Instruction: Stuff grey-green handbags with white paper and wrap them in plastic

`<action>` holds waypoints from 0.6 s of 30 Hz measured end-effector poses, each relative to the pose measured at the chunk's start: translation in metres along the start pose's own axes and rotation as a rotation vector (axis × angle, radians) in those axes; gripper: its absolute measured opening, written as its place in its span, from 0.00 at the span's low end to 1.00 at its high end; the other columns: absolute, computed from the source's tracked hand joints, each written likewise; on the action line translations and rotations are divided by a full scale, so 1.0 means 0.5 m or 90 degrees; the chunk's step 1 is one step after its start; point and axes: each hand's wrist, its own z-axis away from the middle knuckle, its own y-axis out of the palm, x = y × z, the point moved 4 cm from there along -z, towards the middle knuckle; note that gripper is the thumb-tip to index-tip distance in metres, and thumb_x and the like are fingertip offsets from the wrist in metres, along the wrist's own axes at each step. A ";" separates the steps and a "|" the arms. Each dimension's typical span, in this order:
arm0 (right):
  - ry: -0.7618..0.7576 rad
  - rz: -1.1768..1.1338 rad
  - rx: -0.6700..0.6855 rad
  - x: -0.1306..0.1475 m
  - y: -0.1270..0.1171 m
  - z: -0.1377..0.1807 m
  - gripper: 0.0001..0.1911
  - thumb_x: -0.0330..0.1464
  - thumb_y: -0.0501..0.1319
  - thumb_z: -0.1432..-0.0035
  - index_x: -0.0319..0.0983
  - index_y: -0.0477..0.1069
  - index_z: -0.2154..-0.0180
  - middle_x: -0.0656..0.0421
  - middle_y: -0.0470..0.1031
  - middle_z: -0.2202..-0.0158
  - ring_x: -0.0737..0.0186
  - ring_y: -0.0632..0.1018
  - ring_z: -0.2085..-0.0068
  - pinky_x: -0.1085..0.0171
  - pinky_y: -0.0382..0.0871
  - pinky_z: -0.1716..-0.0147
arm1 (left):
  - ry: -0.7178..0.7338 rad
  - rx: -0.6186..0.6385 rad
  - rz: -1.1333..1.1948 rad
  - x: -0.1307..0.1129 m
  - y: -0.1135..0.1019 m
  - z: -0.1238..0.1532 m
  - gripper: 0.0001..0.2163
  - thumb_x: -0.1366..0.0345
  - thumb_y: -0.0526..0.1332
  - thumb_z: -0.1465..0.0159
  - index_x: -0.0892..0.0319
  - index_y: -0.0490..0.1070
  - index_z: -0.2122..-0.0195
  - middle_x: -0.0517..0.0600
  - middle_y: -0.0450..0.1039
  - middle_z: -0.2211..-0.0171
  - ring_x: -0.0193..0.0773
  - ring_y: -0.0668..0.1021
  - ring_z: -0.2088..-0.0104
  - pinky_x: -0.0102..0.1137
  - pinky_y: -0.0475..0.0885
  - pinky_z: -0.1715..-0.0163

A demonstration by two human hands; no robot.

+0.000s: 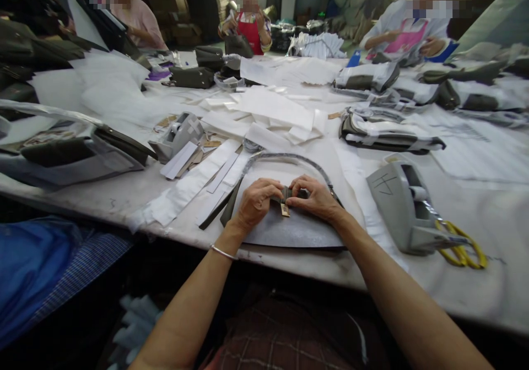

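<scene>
In front of me at the table's near edge lies a handbag, its front covered by a pale, translucent sheet. Its wrapped handle arches away from me. My left hand, with a silver bangle on the wrist, pinches a short dark strap from the left. From the other side my right hand has thumb and fingers closed on the same strap. A small gold-coloured metal fitting hangs just below the fingertips. The fingers partly hide the strap.
A grey tape dispenser with yellow-handled scissors stands right; another dispenser is at left. White paper strips cover the middle. Wrapped bags lie around. A partly wrapped bag sits left. Several people work across the table.
</scene>
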 end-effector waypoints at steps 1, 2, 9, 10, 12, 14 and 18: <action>-0.001 0.007 0.000 -0.001 0.000 0.001 0.11 0.39 0.68 0.46 0.42 0.71 0.72 0.58 0.75 0.62 0.58 0.74 0.57 0.58 0.66 0.51 | 0.025 0.037 0.002 -0.008 0.006 0.002 0.16 0.79 0.51 0.37 0.56 0.75 0.69 0.49 0.79 0.60 0.36 0.78 0.55 0.33 0.73 0.50; 0.000 0.011 0.000 -0.002 0.000 0.001 0.10 0.38 0.69 0.46 0.42 0.71 0.72 0.58 0.75 0.61 0.58 0.75 0.57 0.58 0.66 0.51 | 0.041 0.069 0.003 -0.014 0.012 0.004 0.16 0.79 0.51 0.37 0.56 0.76 0.70 0.49 0.80 0.62 0.35 0.79 0.57 0.32 0.73 0.51; 0.011 0.035 0.009 0.001 -0.001 -0.002 0.11 0.38 0.69 0.47 0.41 0.70 0.73 0.58 0.75 0.60 0.58 0.75 0.57 0.58 0.66 0.51 | 0.045 0.136 0.021 -0.021 0.020 0.009 0.17 0.81 0.50 0.40 0.58 0.76 0.71 0.49 0.79 0.66 0.33 0.79 0.63 0.28 0.74 0.58; 0.011 0.041 0.008 0.002 -0.001 -0.002 0.10 0.37 0.69 0.48 0.41 0.70 0.73 0.58 0.75 0.60 0.58 0.75 0.57 0.58 0.67 0.51 | 0.042 0.149 0.028 -0.024 0.018 0.008 0.17 0.81 0.50 0.40 0.58 0.76 0.71 0.49 0.78 0.67 0.33 0.79 0.64 0.27 0.74 0.58; 0.013 0.055 0.008 0.003 0.000 -0.001 0.10 0.36 0.69 0.48 0.41 0.70 0.74 0.58 0.75 0.60 0.58 0.75 0.56 0.58 0.67 0.51 | 0.024 0.195 0.016 -0.031 0.014 0.008 0.17 0.80 0.49 0.39 0.58 0.76 0.68 0.49 0.78 0.66 0.32 0.79 0.65 0.27 0.74 0.59; 0.016 0.067 0.007 0.001 0.002 -0.001 0.09 0.35 0.69 0.49 0.41 0.70 0.74 0.58 0.75 0.59 0.58 0.75 0.56 0.58 0.66 0.51 | 0.007 0.255 -0.031 -0.042 0.011 0.014 0.17 0.79 0.50 0.37 0.57 0.77 0.65 0.48 0.78 0.64 0.33 0.79 0.64 0.27 0.74 0.58; 0.011 0.075 0.004 -0.005 0.005 0.000 0.10 0.35 0.70 0.49 0.41 0.71 0.73 0.58 0.76 0.58 0.58 0.75 0.56 0.59 0.66 0.51 | 0.045 0.317 -0.117 -0.072 0.006 0.051 0.13 0.72 0.53 0.33 0.56 0.74 0.52 0.50 0.77 0.53 0.37 0.79 0.52 0.30 0.72 0.48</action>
